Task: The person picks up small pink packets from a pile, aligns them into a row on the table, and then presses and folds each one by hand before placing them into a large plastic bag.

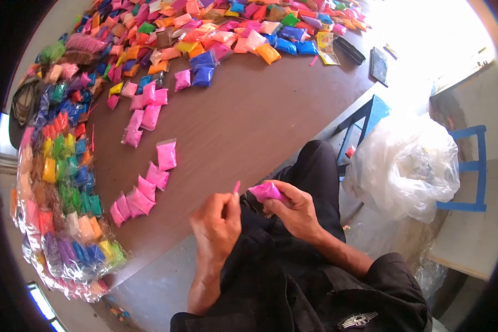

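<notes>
My left hand (217, 220) is closed, with a short pink stick (237, 186) standing up from between its thumb and finger. Beside it, my right hand (296, 209) pinches a small pink packet (265, 191) that looks soft and filled. The stick and the packet are a little apart, both above my lap near the table edge. On the brown table to the left lies a row of pink packets (140, 201), with one more pink packet (166, 154) at its upper end. Further up is another group of pink packets (150, 117).
A large heap of coloured packets (221, 37) covers the far side of the table (249, 110). Clear bags of sorted packets (61, 166) line the left. A phone (379, 66) and black case (349, 51) lie far right. A white plastic bag (404, 166) stands by a blue chair (473, 166).
</notes>
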`<state>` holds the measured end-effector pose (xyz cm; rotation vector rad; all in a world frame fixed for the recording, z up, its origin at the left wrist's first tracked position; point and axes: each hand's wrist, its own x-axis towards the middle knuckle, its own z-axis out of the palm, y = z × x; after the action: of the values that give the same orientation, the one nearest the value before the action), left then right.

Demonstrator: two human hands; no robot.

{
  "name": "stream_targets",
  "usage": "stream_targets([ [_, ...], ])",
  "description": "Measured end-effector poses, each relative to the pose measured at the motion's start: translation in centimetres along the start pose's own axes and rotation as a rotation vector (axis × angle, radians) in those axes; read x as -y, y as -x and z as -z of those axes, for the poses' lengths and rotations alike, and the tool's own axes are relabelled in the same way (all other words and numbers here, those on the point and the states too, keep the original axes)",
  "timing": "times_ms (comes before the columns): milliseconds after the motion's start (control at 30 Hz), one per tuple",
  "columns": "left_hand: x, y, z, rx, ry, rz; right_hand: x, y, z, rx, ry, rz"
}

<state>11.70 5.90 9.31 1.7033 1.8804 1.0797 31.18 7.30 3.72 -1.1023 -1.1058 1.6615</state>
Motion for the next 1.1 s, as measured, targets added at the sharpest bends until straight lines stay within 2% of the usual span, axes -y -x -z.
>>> stream_targets([
  [133,-0.8,0.9,-2.1,0.030,0.055,-0.183,-0.6,-0.3,-0.7,-0.046,-0.013,0.048],
  [200,-0.1,0.7,-2.9,0.023,0.013,-0.152,-0.6,-0.1,-0.7,-0.054,0.076,0.099],
  [300,0.9,0.0,-2.3,0.033,-0.008,-0.047,-0.8,0.4,-0.1,-0.072,-0.015,0.067],
  [400,-1.0,0.1,-1.7,0.055,0.031,-0.092,-1.1,-0.2,-0.2,-0.115,-0.081,0.041],
  [467,-2.0,0.2,-2.5,0.053,0.038,-0.203,-0.7,-0.2,-0.5,-0.108,-0.013,0.090],
  [533,-0.8,0.3,-3.6,0.044,0.006,-0.199,-0.8,0.0,-0.7,-0.099,0.008,0.101],
  [633,0.3,-0.1,-3.4,0.034,-0.029,-0.073,-1.0,0.4,-0.1,-0.079,-0.039,0.083],
  [733,-0.2,0.0,-2.4,0.066,0.020,-0.030,-0.7,0.0,-0.1,-0.134,-0.051,0.130],
  [800,-1.7,0.1,-2.6,0.054,0.053,-0.152,-0.8,-0.1,-0.4,-0.132,-0.049,0.113],
  [867,-1.7,0.3,-3.4,0.078,0.093,-0.188,-0.9,-0.1,-0.5,-0.125,-0.026,0.094],
  [1067,1.4,0.3,-2.4,0.017,-0.020,0.031,-0.3,0.7,0.8,-0.120,-0.081,0.077],
  [1100,1.6,0.5,-2.0,-0.028,-0.008,0.017,-1.1,0.6,1.4,-0.108,-0.050,0.116],
])
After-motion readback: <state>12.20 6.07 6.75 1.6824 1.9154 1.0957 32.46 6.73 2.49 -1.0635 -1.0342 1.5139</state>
